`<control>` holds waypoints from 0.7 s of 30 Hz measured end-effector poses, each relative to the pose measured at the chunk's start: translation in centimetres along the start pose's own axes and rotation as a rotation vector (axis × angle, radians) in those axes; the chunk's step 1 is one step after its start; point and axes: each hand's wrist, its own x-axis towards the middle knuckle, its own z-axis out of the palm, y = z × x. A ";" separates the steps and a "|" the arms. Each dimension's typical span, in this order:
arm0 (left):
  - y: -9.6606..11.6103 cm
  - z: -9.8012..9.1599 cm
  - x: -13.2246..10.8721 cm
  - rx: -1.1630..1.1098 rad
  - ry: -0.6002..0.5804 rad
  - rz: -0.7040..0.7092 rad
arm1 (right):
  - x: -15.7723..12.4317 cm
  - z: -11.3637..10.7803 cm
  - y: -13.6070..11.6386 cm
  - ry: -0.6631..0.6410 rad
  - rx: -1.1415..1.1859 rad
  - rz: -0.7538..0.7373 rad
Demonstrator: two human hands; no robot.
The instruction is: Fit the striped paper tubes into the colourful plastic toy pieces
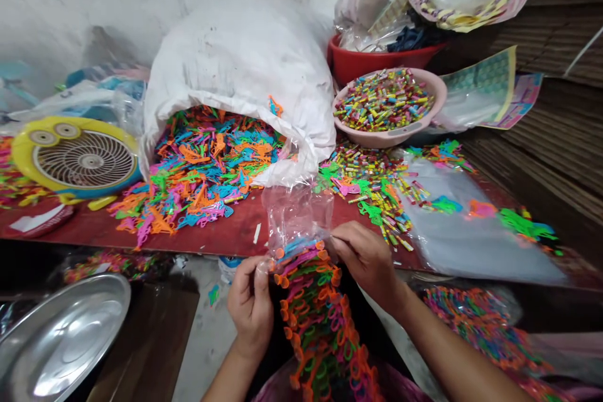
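Observation:
Both hands are closed on the edges of a long clear plastic packing sheet (299, 217). My left hand (249, 298) pinches its left edge between thumb and fingers. Opposite, my right hand (365, 257) grips the right edge. Rows of small colourful plastic toys (315, 314) with orange round ends fill the part nearer my body and hang over my lap. The far end of the sheet is bare and lies on the red table (245, 226). How the toys are fixed in the plastic cannot be made out.
Behind, a white sack (245, 56) spills loose toy pistols (202, 163). A pink basin (436, 100) holds small coloured tubes. Flat clear bags (475, 232) lie at right. A yellow fan (28, 147) stands at left, and a metal bowl (70, 339) sits below.

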 end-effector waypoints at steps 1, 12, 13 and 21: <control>0.0 -0.1 0.0 0.022 0.003 0.059 | -0.3 -0.2 0.0 0.015 0.017 -0.031; -0.9 -4.0 -2.0 0.321 -0.231 0.584 | -4.6 -3.7 -1.4 -0.030 -0.087 -0.298; -0.8 -4.5 -2.3 0.338 -0.274 0.601 | -5.1 -3.9 -1.5 -0.044 -0.085 -0.290; -1.5 -6.9 -4.9 0.221 -0.568 0.650 | -9.9 -3.4 -2.1 -0.309 0.045 -0.231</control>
